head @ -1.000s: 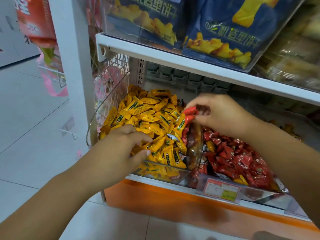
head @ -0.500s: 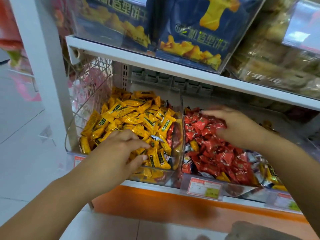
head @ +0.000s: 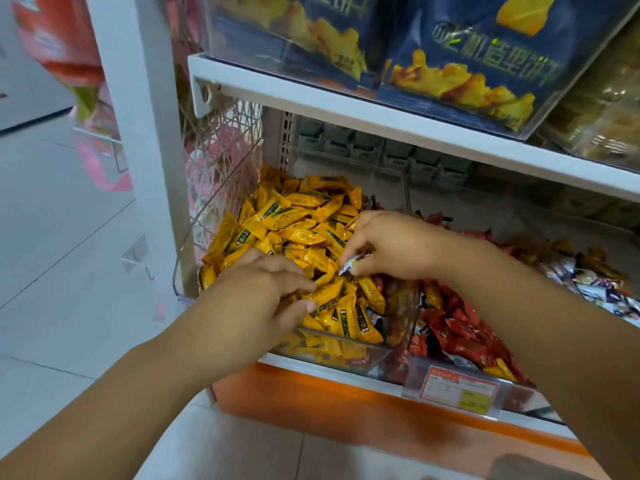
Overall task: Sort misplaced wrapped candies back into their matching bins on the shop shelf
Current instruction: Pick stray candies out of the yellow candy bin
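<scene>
Landmark: the yellow-candy bin [head: 329,346], a clear bin at the left end of the lower shelf, heaped with yellow candies [head: 298,216].
Your right hand [head: 391,247]: over the right half of the yellow-candy bin, just above the heap. The fingers are curled in, with thumb and forefinger pinching a white-wrapped candy.
White-wrapped candy [head: 349,265]: a small pale wrapper with a bluish mark, held just above the yellow heap near the bin's right wall. Only one end sticks out of your fingers.
Your left hand [head: 263,289]: over the front left of the yellow-candy bin. The fingers lie loosely stretched on top of the heap with the tips touching the wrappers, closed round nothing that you can see.
Red candies [head: 464,334]: in the next bin, directly right of the yellow-candy bin and against its clear side wall. A few yellow wrappers lie among them towards the front.
Pale mixed candies [head: 595,282]: further right of the yellow-candy bin, beyond the red ones; too blurred to read.
Price tag [head: 457,389]: below and to the right of the yellow-candy bin, on the shelf's front edge.
Upper shelf [head: 381,112]: white, straight above the yellow-candy bin, carrying blue snack bags [head: 478,57].
Wire basket [head: 221,161]: behind and to the left of the yellow-candy bin, with something pink inside.
Orange panel [head: 311,396]: right under the yellow-candy bin.
Floor [head: 69,271]: pale tiles, left of and below the yellow-candy bin.
</scene>
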Action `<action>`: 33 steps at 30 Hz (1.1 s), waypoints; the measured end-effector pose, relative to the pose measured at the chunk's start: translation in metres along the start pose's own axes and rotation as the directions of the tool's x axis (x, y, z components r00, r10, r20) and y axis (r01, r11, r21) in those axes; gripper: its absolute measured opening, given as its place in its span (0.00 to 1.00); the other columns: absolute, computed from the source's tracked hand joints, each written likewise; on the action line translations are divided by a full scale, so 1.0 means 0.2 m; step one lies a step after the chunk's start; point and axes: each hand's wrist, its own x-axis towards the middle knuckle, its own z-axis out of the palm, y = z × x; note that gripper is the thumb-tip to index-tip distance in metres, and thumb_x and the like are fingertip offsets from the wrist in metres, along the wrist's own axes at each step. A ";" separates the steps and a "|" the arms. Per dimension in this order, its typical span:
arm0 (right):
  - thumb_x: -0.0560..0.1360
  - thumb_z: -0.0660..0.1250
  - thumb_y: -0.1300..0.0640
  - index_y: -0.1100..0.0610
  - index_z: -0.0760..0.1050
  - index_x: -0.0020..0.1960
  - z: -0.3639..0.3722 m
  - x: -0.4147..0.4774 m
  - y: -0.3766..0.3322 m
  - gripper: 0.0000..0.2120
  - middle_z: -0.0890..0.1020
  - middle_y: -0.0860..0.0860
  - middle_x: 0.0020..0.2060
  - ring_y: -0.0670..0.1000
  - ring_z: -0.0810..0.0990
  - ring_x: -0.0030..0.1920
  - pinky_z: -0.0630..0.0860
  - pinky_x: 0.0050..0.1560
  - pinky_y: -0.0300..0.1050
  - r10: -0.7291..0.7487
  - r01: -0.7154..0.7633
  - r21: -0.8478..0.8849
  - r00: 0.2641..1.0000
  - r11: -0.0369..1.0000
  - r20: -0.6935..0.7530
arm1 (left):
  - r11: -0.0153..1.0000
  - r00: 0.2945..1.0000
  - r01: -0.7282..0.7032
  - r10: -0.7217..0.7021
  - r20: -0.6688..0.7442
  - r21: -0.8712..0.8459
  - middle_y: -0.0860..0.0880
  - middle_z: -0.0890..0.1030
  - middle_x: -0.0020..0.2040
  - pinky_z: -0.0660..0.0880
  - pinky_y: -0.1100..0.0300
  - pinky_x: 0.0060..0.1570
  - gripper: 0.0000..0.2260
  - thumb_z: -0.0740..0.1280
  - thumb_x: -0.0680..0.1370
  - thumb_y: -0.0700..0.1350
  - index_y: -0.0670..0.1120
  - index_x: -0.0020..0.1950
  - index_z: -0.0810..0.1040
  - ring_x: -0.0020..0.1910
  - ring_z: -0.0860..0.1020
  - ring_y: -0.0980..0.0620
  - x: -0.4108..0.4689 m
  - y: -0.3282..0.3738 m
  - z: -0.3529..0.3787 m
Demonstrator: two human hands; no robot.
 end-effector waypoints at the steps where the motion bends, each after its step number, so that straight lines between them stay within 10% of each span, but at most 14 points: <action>1: 0.75 0.70 0.51 0.45 0.81 0.56 -0.01 -0.03 0.00 0.09 0.75 0.45 0.47 0.44 0.74 0.49 0.70 0.49 0.41 -0.012 0.016 0.123 0.999 0.992 -0.035 | 0.999 0.999 0.035 -0.035 -0.011 -0.016 0.58 0.79 0.57 0.66 0.61 0.55 0.24 0.57 0.73 0.66 0.58 0.63 0.78 0.54 0.71 0.54 0.01 0.01 -0.01; 8: 0.73 0.72 0.60 0.50 0.70 0.53 -0.01 -0.14 -0.16 0.14 0.85 0.45 0.41 0.38 0.80 0.39 0.76 0.44 0.34 -0.092 0.146 0.583 0.988 0.799 -0.122 | 0.972 0.985 0.104 -0.129 -0.114 -0.209 0.61 0.79 0.45 0.67 0.74 0.42 0.18 0.72 0.73 0.52 0.59 0.62 0.78 0.43 0.74 0.65 0.07 0.11 -0.02; 15: 0.77 0.67 0.62 0.47 0.81 0.47 -0.19 -0.04 0.14 0.10 0.80 0.36 0.44 0.35 0.76 0.44 0.72 0.53 0.40 0.004 -0.027 0.131 0.986 0.991 0.169 | 0.976 0.987 0.096 -0.119 -0.110 -0.194 0.56 0.76 0.34 0.70 0.59 0.32 0.01 0.65 0.78 0.50 0.56 0.48 0.74 0.34 0.74 0.57 0.03 0.01 -0.02; 33: 0.77 0.67 0.59 0.45 0.76 0.65 -0.13 0.13 0.15 0.19 0.75 0.44 0.65 0.46 0.73 0.62 0.68 0.63 0.43 0.090 -0.048 -0.100 0.880 0.994 0.467 | 0.975 0.993 0.066 -0.085 -0.079 -0.212 0.55 0.74 0.33 0.67 0.62 0.31 0.01 0.62 0.79 0.51 0.58 0.49 0.71 0.40 0.74 0.57 -0.01 -0.03 0.01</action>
